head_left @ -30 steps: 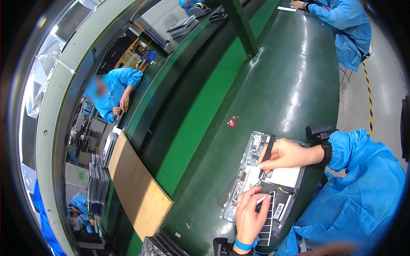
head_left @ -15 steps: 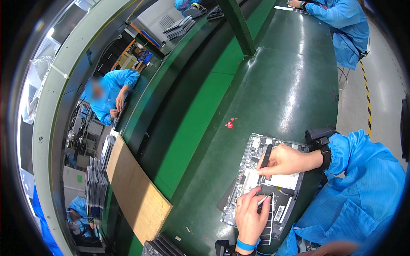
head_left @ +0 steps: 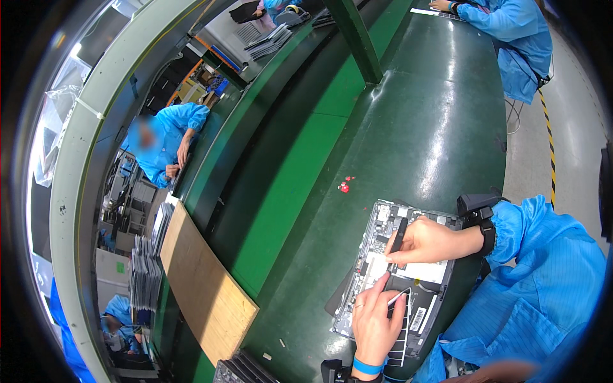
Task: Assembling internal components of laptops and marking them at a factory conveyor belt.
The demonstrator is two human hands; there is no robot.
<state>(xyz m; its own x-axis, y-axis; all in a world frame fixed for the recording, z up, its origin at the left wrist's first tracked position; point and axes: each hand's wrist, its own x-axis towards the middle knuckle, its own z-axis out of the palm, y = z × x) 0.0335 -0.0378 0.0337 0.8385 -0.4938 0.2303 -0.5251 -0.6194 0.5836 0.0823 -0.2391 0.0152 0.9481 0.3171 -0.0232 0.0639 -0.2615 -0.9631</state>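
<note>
Where between fingers (head_left: 399, 256), black tool (head_left: 400, 234) obscure.

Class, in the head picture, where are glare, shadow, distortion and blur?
In the head view, glare streaks the green table; the wooden board is part shaded, part bright; the pale beam bows along the left rim; blur covers a co-worker's head at left, while the opened laptop looks fairly sharp.

The camera is sitting on the person's head. It is looking down from close by at the left hand (head_left: 375, 324) and the right hand (head_left: 426, 241). It is also seeing far along the green table (head_left: 408, 143), and its wide lens is bending straight edges.
</note>
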